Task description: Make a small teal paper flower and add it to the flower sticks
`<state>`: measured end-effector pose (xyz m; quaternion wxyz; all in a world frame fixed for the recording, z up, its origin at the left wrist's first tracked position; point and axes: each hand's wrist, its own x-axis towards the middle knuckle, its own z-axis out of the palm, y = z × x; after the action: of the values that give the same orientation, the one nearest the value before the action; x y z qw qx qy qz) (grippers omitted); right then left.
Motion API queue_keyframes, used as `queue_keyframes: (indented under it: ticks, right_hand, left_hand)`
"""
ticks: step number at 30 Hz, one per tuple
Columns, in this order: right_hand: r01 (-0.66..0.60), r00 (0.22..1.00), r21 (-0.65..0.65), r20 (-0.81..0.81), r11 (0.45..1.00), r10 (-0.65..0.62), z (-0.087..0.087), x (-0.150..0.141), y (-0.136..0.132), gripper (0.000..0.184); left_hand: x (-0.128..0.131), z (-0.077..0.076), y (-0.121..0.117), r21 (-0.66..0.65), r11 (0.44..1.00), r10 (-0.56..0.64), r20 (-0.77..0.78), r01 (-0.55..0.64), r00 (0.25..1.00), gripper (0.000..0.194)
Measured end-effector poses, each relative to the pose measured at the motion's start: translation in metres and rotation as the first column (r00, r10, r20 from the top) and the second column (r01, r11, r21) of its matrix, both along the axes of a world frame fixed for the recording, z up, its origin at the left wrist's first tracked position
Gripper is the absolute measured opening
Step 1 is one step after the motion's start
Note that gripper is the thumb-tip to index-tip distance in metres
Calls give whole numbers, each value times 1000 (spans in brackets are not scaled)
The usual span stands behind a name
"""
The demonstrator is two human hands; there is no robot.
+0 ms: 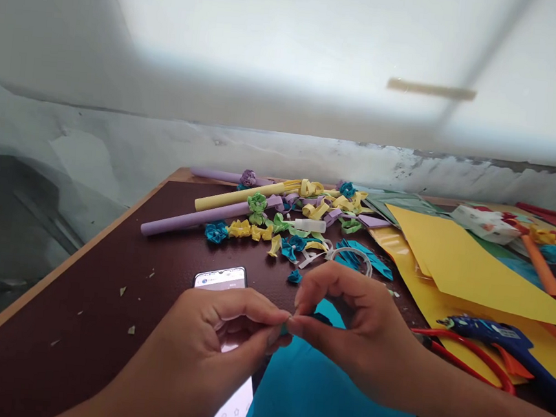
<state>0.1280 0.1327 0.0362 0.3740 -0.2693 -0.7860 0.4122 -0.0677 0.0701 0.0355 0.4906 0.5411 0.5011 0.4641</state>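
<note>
Pinching a small bluish piece (284, 328) mostly hidden between their fingertips, the left hand (235, 334) and right hand (355, 332) meet at near centre, the left one over a lit phone (235, 396) and the right one over a blue sheet (334, 395) on the dark tabletop (81, 282). Over to the right of them I can see red-handled scissors (483, 363) and a dark blue tool (510, 339) by some yellow sheets (477, 271), while beyond the hands lie crumpled blue flowers (216, 232), yellow curls (240, 228), a small white bottle (309, 225), and, at far left, purple paper tubes (194, 221) around a yellow one.
</note>
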Motion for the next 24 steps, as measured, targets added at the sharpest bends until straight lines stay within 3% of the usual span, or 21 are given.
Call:
queue_keyframes:
  ticks: [3,6,10,13,17,19,21,24]
  right_hand:
    - [8,999,6,-34,1000,-8,0,1,5,16]
    - [-27,999,94,-30,995,30,-1,6,11,23]
    - [-24,1000,291,-8,956,27,-1,10,14,17]
    - [-20,1000,357,4,934,19,-1,10,13,18]
    - [-127,992,449,50,884,117,-1,9,11,13]
    - [-184,983,521,95,833,158,-1,10,10,10]
    - [-225,974,597,146,770,172,0,11,9,8]
    - [-260,966,678,171,687,196,3,12,7,9]
  left_hand:
    - [1,-3,-1,-58,996,71,119,-64,990,14]
    - [-1,-5,-1,-98,991,118,266,-95,957,16]
    - [-6,-5,1,-119,993,30,292,5,956,18]
    - [-5,-3,2,-139,990,5,267,33,964,23]
    - [-3,-2,2,-156,986,-34,124,53,992,23]
    - [-5,-2,0,-25,997,-75,-83,73,994,20]
    - [-8,0,-3,165,978,-64,-326,124,943,20]
    - [-11,2,-7,314,931,-16,-477,188,879,20]
